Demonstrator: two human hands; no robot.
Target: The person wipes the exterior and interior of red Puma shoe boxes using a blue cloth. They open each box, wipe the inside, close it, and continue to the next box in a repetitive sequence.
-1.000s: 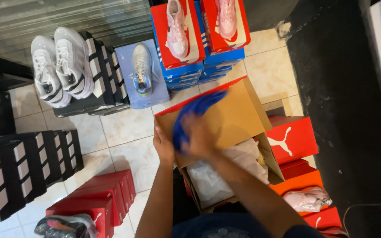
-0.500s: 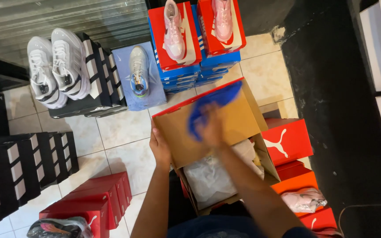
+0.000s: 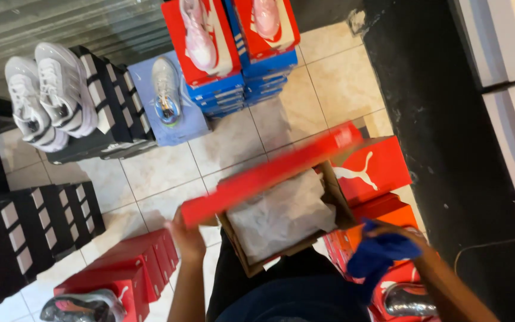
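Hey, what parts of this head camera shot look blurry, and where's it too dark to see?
Head view: the red box lid and blue cloth in the right hand are motion-smeared; the white sneakers stay sharper; the black mat at right swallows detail.

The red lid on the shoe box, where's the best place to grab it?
Probably by its long raised edge. The red lid is tilted up on its hinge over the open box, and the left hand already holds its lower left corner. The far right end is free, so coming in from the right would steady it. The right hand is busy with a blue cloth.
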